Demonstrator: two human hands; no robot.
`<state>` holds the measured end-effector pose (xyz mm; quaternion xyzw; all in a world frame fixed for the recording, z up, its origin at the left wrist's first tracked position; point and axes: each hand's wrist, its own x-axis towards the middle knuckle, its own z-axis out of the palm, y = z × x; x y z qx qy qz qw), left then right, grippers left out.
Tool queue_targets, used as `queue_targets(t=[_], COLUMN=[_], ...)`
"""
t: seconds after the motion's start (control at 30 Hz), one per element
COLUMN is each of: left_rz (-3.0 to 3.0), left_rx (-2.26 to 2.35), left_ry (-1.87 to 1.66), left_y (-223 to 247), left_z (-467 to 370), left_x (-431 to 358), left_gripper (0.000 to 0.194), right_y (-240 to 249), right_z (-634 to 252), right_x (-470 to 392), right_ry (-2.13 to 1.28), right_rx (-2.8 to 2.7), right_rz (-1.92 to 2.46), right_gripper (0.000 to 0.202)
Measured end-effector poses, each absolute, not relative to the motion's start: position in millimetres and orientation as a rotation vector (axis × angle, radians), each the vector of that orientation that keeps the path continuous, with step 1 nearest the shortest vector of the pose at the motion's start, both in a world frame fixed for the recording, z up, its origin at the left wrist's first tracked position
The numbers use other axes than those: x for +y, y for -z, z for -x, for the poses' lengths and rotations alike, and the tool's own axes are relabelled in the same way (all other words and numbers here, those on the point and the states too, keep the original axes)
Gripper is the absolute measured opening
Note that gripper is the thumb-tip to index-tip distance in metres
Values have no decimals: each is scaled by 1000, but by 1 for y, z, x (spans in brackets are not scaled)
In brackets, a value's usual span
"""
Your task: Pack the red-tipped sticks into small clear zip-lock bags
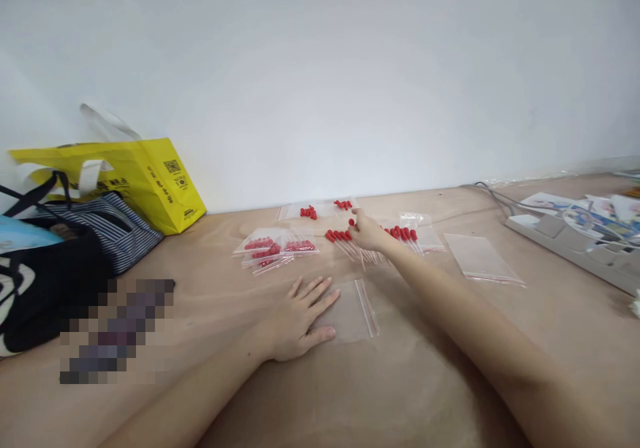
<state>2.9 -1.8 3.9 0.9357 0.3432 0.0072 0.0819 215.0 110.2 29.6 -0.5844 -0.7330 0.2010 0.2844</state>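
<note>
My left hand (299, 320) lies flat with fingers spread, pressing the left part of a clear zip bag (350, 311) on the table. My right hand (369, 231) reaches to the row of thin white sticks with red heads (340, 235). Its fingers are pinched, and one red-headed stick (352, 223) shows at the fingertips. More of these sticks (406, 234) lie to the right of that hand, partly on a clear bag (429, 236). Left of the row is a pile of zip bags (273, 251) filled with such sticks.
Against the wall lies another bag with red-headed sticks (310, 213). A flat clear bag (483, 260) and a white power strip (565, 238) with cables are on the right. At left stand a yellow bag (150, 188), a striped pouch (125, 228) and a black bag (55, 281).
</note>
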Motion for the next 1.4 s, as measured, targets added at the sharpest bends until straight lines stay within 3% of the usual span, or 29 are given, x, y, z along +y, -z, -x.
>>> queue_targets(t=[0.17, 0.33, 0.83, 1.13, 1.4], left_rz=[-2769, -2711, -2682, -2544, -2556], left_rx=[1036, 1078, 1071, 1168, 1111], left_ry=[75, -58, -9, -251, -258], left_y=[-8, -16, -9, -1, -4], left_z=[-3, 1, -3, -7, -5], left_x=[-2, -5, -7, -6, -6], left_gripper=[66, 61, 59, 68, 57], right_y=[-10, 20, 27, 21, 24], right_z=[-252, -262, -243, -248, -262], right_x=[66, 37, 23, 15, 23], right_ry=[-758, -852, -1132, -1332, -1294], right_rx=[-1558, -1185, -926, -1274, -1542], right_rz=[1367, 1245, 1091, 1067, 1060], right_gripper=[38, 28, 33, 35, 31])
